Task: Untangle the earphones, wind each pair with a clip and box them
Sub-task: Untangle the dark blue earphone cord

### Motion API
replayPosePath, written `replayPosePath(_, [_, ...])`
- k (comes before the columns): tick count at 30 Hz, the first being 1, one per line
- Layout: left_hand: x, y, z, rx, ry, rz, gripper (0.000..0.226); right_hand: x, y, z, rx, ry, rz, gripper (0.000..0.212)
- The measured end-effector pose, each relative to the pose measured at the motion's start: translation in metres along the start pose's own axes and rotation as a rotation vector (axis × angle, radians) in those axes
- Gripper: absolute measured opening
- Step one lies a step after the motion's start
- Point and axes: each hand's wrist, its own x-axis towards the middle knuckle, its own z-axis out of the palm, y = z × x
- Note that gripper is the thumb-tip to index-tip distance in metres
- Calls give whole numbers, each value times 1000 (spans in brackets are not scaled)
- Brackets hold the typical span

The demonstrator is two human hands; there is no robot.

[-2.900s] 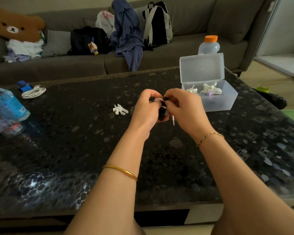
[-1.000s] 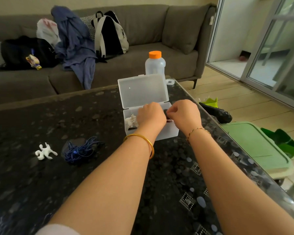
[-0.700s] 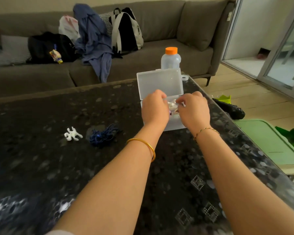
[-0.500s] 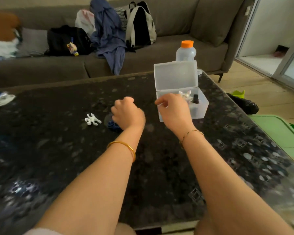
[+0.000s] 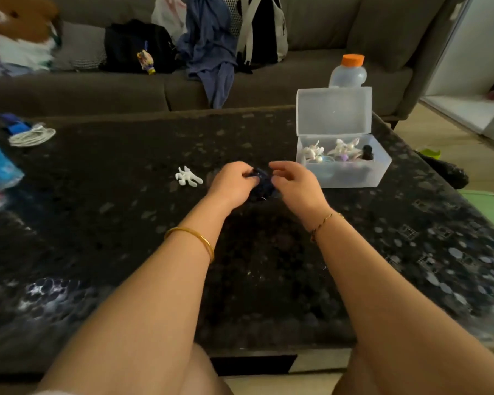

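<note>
Reaching across the black speckled glass table (image 5: 111, 223), both forearms meet at mid-table. The left hand (image 5: 233, 185) pinches the dark blue tangled earphone bundle (image 5: 263, 183), located between the hands. The right hand (image 5: 295, 185) sits against the bundle, fingers loosely curved; whether it grips cannot be told. A white figure-shaped plastic clip (image 5: 188, 177) lies just left. Farther right, a translucent plastic box (image 5: 351, 178), lid raised, contains wound, clipped earphones (image 5: 340, 151).

Left hand (image 5: 231, 186) beside right hand (image 5: 296, 186)
</note>
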Motion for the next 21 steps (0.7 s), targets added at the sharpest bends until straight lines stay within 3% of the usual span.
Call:
replayPosePath(4, [-24,26,-18,-258,-98,-5,29,-23,-20,-23,288,-114,30,22])
replayPosePath(8, [-45,34,-25,-288,-59,-55,38,-46,-27,-38,281,-187,16,23])
replayPosePath(12, [-54,34,-19,-434,-83,-154,30,-52,-30,-39,202,-279,58,30])
replayPosePath(15, [-51,36,-16,-592,-157,-224,23,-45,-26,-34,234,-129,103,10])
replayPosePath(18, [-53,37,-22,-821,-231,-256,11,-37,-19,-36,388,62,182,15])
replayPosePath(21, [-53,32,-23,-888,-206,-258,11,-35,-17,-38,599,77,304,14])
